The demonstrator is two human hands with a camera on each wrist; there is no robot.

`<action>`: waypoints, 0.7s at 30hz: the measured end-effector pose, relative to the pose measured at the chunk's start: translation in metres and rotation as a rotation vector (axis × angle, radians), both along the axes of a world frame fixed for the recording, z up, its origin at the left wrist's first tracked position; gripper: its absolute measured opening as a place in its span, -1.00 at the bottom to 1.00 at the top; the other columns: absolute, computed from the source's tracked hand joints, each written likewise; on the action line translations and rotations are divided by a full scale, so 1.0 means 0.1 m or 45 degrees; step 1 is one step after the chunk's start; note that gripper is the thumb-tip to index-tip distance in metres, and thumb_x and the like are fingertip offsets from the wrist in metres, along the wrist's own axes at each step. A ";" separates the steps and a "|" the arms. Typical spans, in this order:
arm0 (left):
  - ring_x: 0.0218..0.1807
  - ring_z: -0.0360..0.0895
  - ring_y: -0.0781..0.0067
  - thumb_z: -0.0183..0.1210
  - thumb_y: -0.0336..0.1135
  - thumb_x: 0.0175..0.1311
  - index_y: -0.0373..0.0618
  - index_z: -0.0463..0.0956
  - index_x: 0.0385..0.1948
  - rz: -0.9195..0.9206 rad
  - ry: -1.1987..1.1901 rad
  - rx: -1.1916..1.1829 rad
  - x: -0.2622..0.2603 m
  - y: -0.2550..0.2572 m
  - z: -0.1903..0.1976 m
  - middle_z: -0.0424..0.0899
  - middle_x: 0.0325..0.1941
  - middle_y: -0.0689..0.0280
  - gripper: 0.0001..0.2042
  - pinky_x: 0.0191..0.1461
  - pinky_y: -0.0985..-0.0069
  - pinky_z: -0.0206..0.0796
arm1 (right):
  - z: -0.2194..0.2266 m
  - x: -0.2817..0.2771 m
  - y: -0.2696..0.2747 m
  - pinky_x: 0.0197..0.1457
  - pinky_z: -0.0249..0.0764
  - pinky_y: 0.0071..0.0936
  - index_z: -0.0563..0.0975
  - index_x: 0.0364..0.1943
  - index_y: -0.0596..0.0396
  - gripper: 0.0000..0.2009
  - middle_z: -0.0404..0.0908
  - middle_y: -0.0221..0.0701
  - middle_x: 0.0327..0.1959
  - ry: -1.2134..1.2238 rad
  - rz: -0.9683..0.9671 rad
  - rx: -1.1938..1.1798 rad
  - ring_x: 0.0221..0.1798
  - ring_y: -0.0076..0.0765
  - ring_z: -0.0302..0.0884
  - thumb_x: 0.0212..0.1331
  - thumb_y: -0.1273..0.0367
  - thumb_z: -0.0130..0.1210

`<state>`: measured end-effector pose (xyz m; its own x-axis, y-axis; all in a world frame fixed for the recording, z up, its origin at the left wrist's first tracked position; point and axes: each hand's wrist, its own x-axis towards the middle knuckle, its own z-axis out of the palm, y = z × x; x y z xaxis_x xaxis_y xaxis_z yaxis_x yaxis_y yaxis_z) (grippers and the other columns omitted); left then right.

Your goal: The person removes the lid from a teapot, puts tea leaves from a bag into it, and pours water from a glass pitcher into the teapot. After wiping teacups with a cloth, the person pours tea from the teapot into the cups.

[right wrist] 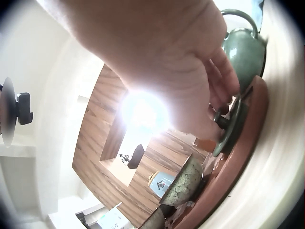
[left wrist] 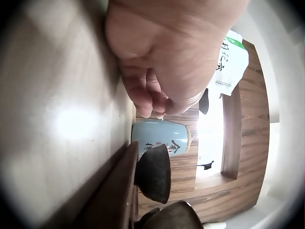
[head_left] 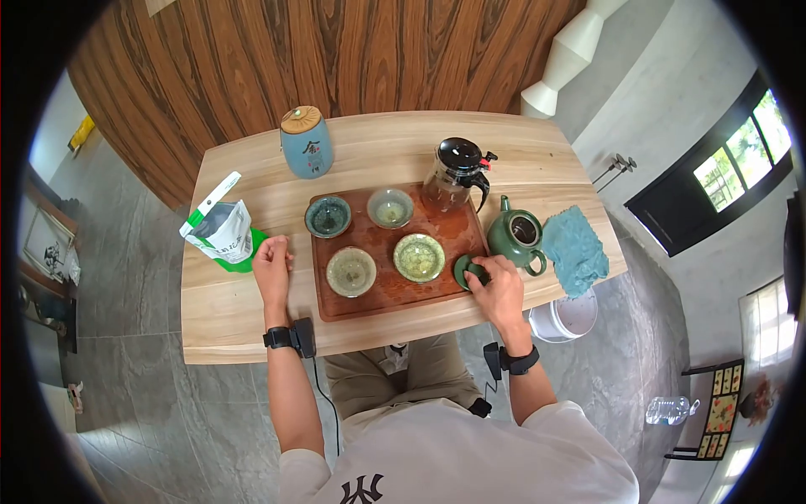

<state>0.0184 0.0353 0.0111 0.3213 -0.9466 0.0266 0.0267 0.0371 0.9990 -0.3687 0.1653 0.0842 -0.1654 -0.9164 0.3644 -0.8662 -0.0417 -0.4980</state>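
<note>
Right hand pinches a round, glossy green lid; left hand curls loosely, empty.

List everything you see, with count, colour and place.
table: one, light wood, centre
tray: one, reddish brown, on table
dark cup: one, blue-green, tray's back left
paler cups: three, greenish, elsewhere on tray
glass pot: one, clear and black, tray's back right
teapot: one, green, right of tray
teapot lid: one, green, tray's right end
cloth: one, blue-green, beside teapot
canister: one, blue, table's back left
pouch: one, white and green, table's left
bucket: one, white, floor at right
bottle: one, clear, farther right
faceted column: one, white, back right
wall panel: one, brown, behind table
shirt: one, white, worn
wrist cameras: two, black, one per wrist
left grip: one, bare, beside pouch
right grip: one, bare, pinching teapot lid
</note>
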 end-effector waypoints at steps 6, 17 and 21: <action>-0.57 0.33 0.81 0.19 -0.20 0.44 -0.15 0.60 -0.27 -0.009 -0.007 -0.076 -0.06 0.03 0.00 0.51 -0.54 0.51 -0.80 -0.53 0.76 0.13 | 0.04 0.05 -0.01 0.04 0.52 -0.21 0.68 -0.19 0.19 -0.77 0.67 -0.16 -0.17 0.006 -0.073 -0.055 -0.05 0.02 0.61 0.11 0.36 0.33; -0.59 0.28 0.84 0.20 -0.19 0.44 -0.12 0.59 -0.29 -0.005 -0.016 -0.096 -0.07 0.06 -0.05 0.46 -0.59 0.57 -0.80 -0.55 0.77 0.04 | 0.15 -0.19 -1.11 0.12 0.47 -0.16 0.49 0.10 0.31 -0.55 0.67 -0.01 -0.08 -0.343 -0.205 -0.372 0.01 0.11 0.61 0.43 0.14 0.01; -0.59 0.27 0.85 0.20 -0.20 0.43 -0.13 0.59 -0.29 0.024 -0.061 -0.094 -0.07 0.06 -0.07 0.46 -0.58 0.58 -0.80 -0.55 0.76 0.03 | 0.23 -0.11 -1.17 -0.02 0.49 -0.23 0.54 -0.09 0.29 -0.53 0.68 -0.08 -0.30 -0.608 -0.156 -0.127 -0.21 0.02 0.65 0.44 0.04 -0.01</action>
